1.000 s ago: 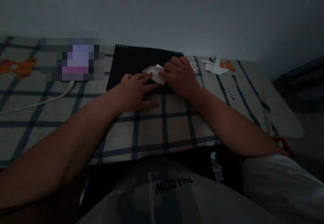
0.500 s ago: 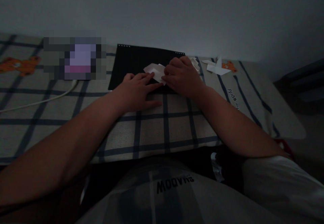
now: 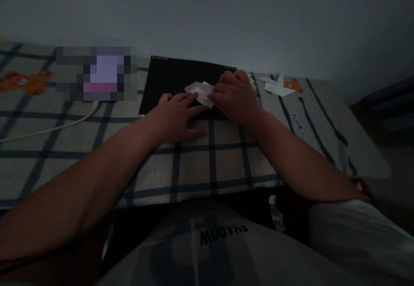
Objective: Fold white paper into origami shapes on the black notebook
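Observation:
A small piece of folded white paper [image 3: 202, 91] lies on a black sheet [image 3: 174, 72] with punched holes along its far edge. My left hand [image 3: 176, 115] rests with fingers spread, its fingertips pressing the paper's near left side and its thumb stretched out over the cloth. On the paper's right side, my right hand [image 3: 235, 96] is closed, with thumb and forefinger pinching the edge. Its other fingers are curled. Part of the paper is hidden under the fingers.
Right of the black sheet sits a folded paper crane [image 3: 280, 86], with another white paper piece [image 3: 251, 80] partly behind my right hand. A blurred-out device [image 3: 105, 74] with a white cable [image 3: 74, 123] is at left. Checked cloth [image 3: 194, 161] covers the table against a wall.
Both hands keep almost the same place on the paper. The right fingers have shifted very slightly to the right; otherwise the view has only moved a little.

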Tool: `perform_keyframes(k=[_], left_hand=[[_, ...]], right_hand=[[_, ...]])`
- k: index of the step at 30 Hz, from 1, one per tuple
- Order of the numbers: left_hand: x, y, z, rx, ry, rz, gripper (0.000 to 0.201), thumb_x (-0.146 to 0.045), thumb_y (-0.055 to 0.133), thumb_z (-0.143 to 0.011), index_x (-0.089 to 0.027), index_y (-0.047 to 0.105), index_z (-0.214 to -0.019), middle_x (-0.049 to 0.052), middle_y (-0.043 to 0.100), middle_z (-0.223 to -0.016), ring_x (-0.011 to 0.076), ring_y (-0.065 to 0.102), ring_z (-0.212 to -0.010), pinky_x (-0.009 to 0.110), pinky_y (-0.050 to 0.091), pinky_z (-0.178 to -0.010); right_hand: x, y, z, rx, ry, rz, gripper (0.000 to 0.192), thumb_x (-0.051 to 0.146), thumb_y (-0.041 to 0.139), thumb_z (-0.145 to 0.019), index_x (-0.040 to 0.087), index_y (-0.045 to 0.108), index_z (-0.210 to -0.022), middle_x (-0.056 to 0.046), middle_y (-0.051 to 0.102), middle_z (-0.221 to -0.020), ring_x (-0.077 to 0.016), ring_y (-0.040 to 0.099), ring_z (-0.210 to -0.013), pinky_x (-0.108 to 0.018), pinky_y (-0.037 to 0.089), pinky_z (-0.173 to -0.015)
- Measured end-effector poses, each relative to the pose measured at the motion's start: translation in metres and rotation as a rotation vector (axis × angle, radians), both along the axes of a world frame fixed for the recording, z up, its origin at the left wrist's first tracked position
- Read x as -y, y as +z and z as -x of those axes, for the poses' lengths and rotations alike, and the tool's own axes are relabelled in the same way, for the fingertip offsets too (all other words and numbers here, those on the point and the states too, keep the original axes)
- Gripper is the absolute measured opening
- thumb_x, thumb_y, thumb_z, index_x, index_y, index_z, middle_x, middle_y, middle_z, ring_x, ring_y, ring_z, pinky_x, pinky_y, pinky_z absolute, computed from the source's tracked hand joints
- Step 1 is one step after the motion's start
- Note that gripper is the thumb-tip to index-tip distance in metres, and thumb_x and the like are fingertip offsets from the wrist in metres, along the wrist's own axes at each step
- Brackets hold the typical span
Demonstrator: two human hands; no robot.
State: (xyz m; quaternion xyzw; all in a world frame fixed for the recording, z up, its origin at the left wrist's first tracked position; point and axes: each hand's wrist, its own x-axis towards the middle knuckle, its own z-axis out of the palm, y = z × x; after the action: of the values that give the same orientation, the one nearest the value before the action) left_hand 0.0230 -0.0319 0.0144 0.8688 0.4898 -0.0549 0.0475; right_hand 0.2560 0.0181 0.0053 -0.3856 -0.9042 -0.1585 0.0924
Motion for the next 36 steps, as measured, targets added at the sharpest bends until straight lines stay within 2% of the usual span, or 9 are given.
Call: perform_keyframes(k=[4,10,16,20,25,30,36], left_hand=[[0.0,-0.002,0.001,0.015,0.008,-0.011,0.084,-0.067,0.059,-0.112,-0.03,0.043,-0.185,0.016,0.03,-0.197,0.0446,0.035,-0.178,0.066,0.03,-0.138],[0.001,-0.002,-0.001,0.023,0.024,-0.015,0.088,-0.068,0.059,-0.11,-0.024,0.044,-0.184,0.016,0.032,-0.196,0.0446,0.037,-0.177,0.065,0.03,-0.139],[0.003,-0.001,-0.003,0.025,0.034,-0.021,0.088,-0.067,0.058,-0.11,-0.022,0.044,-0.184,0.017,0.033,-0.195,0.046,0.038,-0.175,0.064,0.03,-0.139],[0.004,-0.001,-0.003,0.031,0.042,-0.026,0.088,-0.067,0.058,-0.109,-0.023,0.044,-0.184,0.017,0.034,-0.195,0.0452,0.038,-0.176,0.062,0.031,-0.138],[0.005,0.0,-0.005,0.039,0.046,-0.028,0.09,-0.068,0.058,-0.109,-0.016,0.046,-0.182,0.019,0.036,-0.194,0.0459,0.038,-0.175,0.061,0.032,-0.137],[0.005,-0.001,-0.004,0.031,0.039,-0.038,0.088,-0.067,0.056,-0.11,-0.019,0.045,-0.183,0.019,0.037,-0.194,0.0446,0.039,-0.175,0.061,0.032,-0.137],[0.006,-0.005,-0.004,0.032,0.038,-0.06,0.089,-0.07,0.057,-0.11,-0.022,0.044,-0.184,0.017,0.035,-0.195,0.0458,0.039,-0.174,0.062,0.033,-0.136]], right_hand=[[-0.004,-0.005,0.001,0.012,-0.062,-0.013,0.039,0.025,0.047,-0.119,0.02,0.084,-0.108,-0.013,0.085,-0.117,-0.036,0.063,-0.135,-0.059,0.047,-0.113],[-0.006,-0.009,0.002,-0.015,-0.063,-0.005,0.042,0.026,0.043,-0.12,0.02,0.083,-0.108,-0.013,0.083,-0.117,-0.0366,0.062,-0.135,-0.061,0.046,-0.115],[0.0,-0.004,0.003,-0.008,-0.037,-0.012,0.044,0.027,0.041,-0.12,0.019,0.082,-0.109,-0.015,0.083,-0.114,-0.0367,0.063,-0.135,-0.059,0.049,-0.115],[0.002,0.001,0.002,0.015,-0.055,0.008,0.035,0.028,0.05,-0.118,0.019,0.083,-0.11,-0.015,0.084,-0.115,-0.0372,0.063,-0.135,-0.061,0.048,-0.116],[-0.001,0.002,-0.001,0.007,-0.064,0.038,0.037,0.027,0.049,-0.118,0.018,0.084,-0.111,-0.014,0.084,-0.117,-0.0364,0.063,-0.135,-0.062,0.046,-0.116],[-0.003,0.0,-0.002,0.038,-0.049,0.036,0.037,0.021,0.048,-0.117,0.017,0.084,-0.115,-0.015,0.085,-0.117,-0.0354,0.066,-0.133,-0.059,0.048,-0.115],[-0.006,-0.003,-0.004,0.001,-0.009,0.015,0.038,0.028,0.049,-0.118,0.019,0.084,-0.11,-0.014,0.084,-0.112,-0.0361,0.065,-0.131,-0.063,0.049,-0.113]])
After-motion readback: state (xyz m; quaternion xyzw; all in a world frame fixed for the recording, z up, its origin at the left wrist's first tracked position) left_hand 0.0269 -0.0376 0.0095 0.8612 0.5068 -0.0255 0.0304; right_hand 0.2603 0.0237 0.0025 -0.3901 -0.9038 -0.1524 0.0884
